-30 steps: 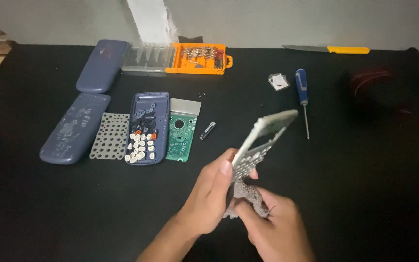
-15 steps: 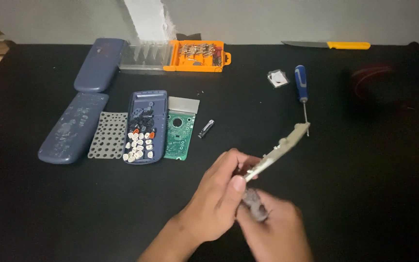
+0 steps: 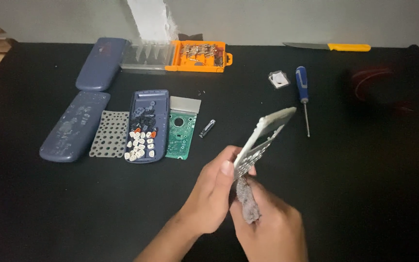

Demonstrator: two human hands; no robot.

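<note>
My left hand [image 3: 209, 194] grips the lower end of a pale grey calculator faceplate [image 3: 263, 138] full of key holes, held tilted up toward the far right. My right hand [image 3: 272, 228] holds a small grey cloth [image 3: 247, 200] pressed against the plate's underside near my left thumb. Both hands hover over the black table [image 3: 345, 184] near its front middle.
At the left lie two dark blue shells [image 3: 73, 125], a grey key mat [image 3: 110, 134], a blue housing with loose keys [image 3: 146, 126], a green circuit board [image 3: 180, 133] and a small battery [image 3: 207, 128]. Farther back: orange bit case [image 3: 197, 56], blue screwdriver [image 3: 303, 94], yellow-handled knife [image 3: 328, 46].
The faceplate has been turned in my left hand, from nearly edge-on half a second ago to more upright. The cloth has moved up along its underside.
</note>
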